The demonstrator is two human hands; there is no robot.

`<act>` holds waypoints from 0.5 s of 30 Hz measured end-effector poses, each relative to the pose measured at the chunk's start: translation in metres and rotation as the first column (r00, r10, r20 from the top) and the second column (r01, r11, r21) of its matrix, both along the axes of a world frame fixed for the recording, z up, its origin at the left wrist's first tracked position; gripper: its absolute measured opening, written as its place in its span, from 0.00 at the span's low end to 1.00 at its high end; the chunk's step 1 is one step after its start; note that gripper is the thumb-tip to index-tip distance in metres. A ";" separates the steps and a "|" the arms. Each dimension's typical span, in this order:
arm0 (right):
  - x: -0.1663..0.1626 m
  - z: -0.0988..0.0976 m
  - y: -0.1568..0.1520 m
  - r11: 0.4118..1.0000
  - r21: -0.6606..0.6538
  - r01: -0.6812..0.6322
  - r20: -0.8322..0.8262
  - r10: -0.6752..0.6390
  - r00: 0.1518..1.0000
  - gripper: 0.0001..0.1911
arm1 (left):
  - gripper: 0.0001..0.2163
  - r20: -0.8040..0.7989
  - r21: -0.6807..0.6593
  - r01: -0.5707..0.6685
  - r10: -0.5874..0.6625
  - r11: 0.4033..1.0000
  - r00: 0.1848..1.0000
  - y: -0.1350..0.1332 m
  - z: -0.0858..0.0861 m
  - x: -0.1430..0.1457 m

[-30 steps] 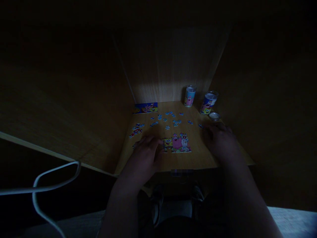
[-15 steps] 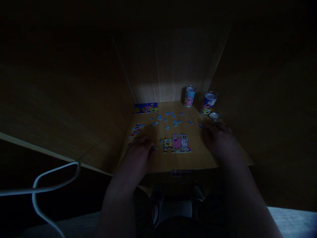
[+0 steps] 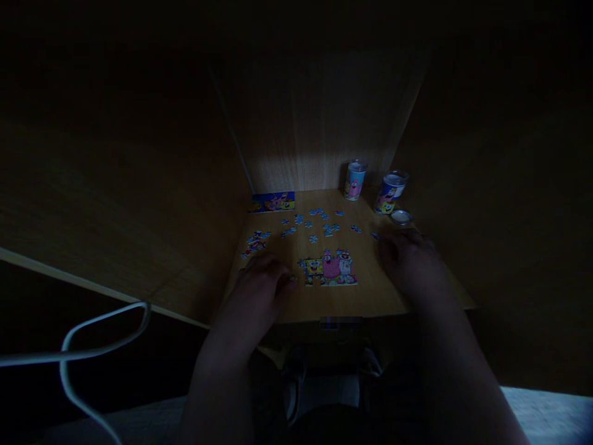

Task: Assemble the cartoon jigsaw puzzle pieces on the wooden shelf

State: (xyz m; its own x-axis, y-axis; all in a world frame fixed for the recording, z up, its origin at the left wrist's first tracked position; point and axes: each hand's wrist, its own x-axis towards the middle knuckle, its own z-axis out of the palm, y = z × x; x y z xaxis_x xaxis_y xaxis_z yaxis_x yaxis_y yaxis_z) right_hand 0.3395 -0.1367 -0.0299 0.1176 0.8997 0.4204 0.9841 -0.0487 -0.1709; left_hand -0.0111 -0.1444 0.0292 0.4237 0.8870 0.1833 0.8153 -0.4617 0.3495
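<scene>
A partly assembled cartoon jigsaw (image 3: 330,269) lies near the front of a small wooden desk (image 3: 370,296). My left hand (image 3: 260,285) rests on the desk just left of the jigsaw, fingers curled, a small piece showing at its fingertips. My right hand (image 3: 407,259) lies on the desk to the right of the jigsaw, fingers bent downward; the dark hides whether it holds anything. Several loose blue pieces (image 3: 315,224) are scattered behind the jigsaw, with a small cluster (image 3: 254,242) at the left.
A picture card (image 3: 273,201) stands against the back wall at the left. Two printed cans (image 3: 354,180) (image 3: 390,191) stand at the back right, with a round lid (image 3: 401,217) beside them. Wooden panels enclose the desk. A white cable (image 3: 83,346) loops at lower left.
My left hand has drawn back leftward off the jigsaw's left edge, uncovering it. My right hand has hardly moved.
</scene>
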 end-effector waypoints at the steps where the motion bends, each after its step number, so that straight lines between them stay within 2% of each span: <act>1: 0.000 -0.001 0.000 1.000 0.002 0.002 0.002 -0.002 1.000 0.20 | 0.04 0.001 -0.003 -0.001 0.001 1.000 1.000 0.000 0.000 0.000; 10: 0.000 0.001 0.001 1.000 -0.001 -0.010 0.011 0.010 1.000 0.20 | 0.04 0.074 -0.039 0.011 -0.008 0.999 0.997 0.004 -0.006 0.000; 15: -0.001 0.003 0.000 1.000 -0.005 -0.009 0.007 0.009 1.000 0.20 | 0.06 0.138 -0.079 0.035 -0.024 0.996 0.990 0.002 -0.002 0.001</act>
State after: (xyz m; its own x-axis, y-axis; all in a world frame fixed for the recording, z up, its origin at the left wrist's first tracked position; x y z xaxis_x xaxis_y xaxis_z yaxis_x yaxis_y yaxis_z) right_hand 0.3382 -0.1369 -0.0269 0.1065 0.9028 0.4167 0.9857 -0.0407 -0.1638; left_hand -0.0105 -0.1427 0.0269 0.4256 0.8890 0.1690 0.7440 -0.4500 0.4939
